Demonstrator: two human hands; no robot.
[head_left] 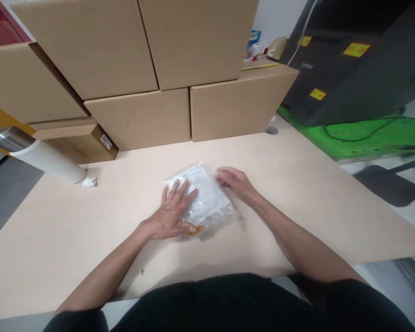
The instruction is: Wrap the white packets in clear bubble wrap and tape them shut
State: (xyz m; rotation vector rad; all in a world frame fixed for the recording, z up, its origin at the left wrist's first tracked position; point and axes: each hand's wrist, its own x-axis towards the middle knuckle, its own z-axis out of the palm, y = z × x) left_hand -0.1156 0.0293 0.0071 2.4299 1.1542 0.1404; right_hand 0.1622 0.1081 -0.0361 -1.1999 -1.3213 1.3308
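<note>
A flat, whitish package in clear bubble wrap (207, 191) lies at a slant on the pale wooden table, with loose plastic along its near edge. My left hand (173, 210) rests flat on its left side, fingers spread. Under that thumb shows a small orange piece (197, 230), perhaps tape. At the package's upper right edge, my right hand (237, 182) is closed, its curled fingers gripping the edge of the wrap; the fingertips are partly hidden.
Cardboard boxes (138, 120) stand stacked along the table's back. To the left are a white bottle with a metal cap (48, 159), a crumpled white scrap (89, 182) and a flat carton (72, 140). A black Brother machine (332, 78) sits on a green surface (366, 133) at right.
</note>
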